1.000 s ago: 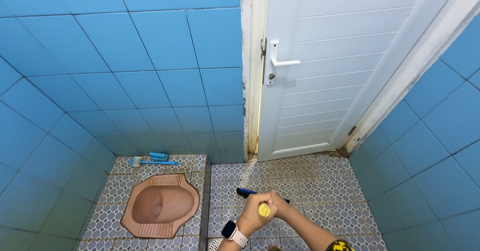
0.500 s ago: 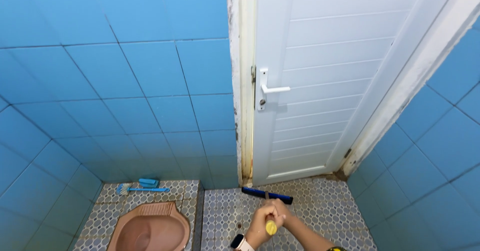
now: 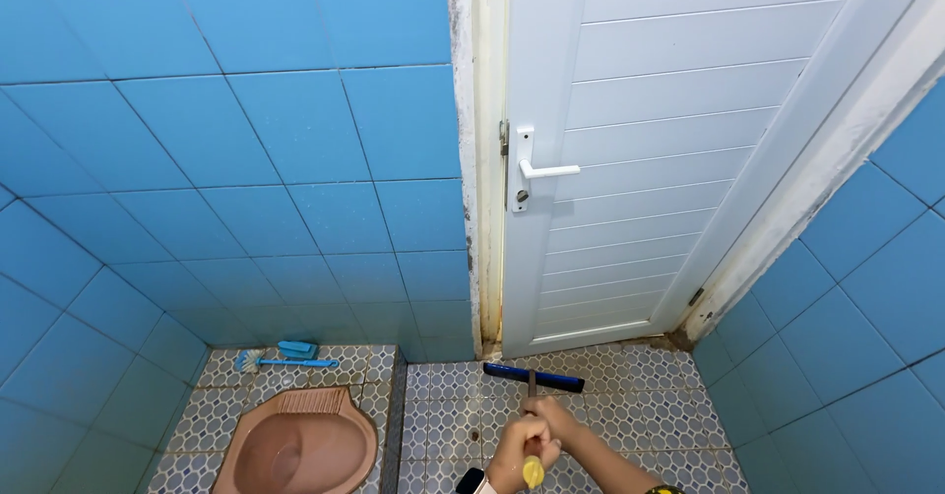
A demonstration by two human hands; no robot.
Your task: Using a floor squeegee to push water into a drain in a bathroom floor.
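Squeegee: floor squeegee [image 3: 533,377], blue-black blade, thin dark shaft, yellow cap at the handle end; lower centre of frame.
Blade place: flat on the patterned floor tiles [image 3: 640,396], lying crosswise, just in front of the door's bottom edge, near the door frame.
Shaft: runs from the blade middle down toward the bottom edge of frame, into the hands.
Left hand: left hand [image 3: 516,452], bottom centre, grip closed around the handle near the yellow cap; dark watch at the wrist, partly cut off by the frame edge.
Right hand: right hand [image 3: 556,421], just above and right of the left, touching it, grip closed on the same shaft; forearm runs off to the lower right.
Door: white panelled door [image 3: 650,150], upper centre to right, shut, white lever handle at mid-left of it.
Door frame: grimy white jamb [image 3: 479,159], stained near the floor.
Walls: blue wall tiles [image 3: 226,140] fill the left half; more blue tiles at the far right.
Squat toilet: brown squat pan [image 3: 300,445], lower left, on a raised tiled step, well apart from the squeegee.
Brushes: blue toilet brush [image 3: 285,362] lying flat behind the pan by the wall; small blue scrub brush [image 3: 297,349] just beside it, touching or not, cannot tell.
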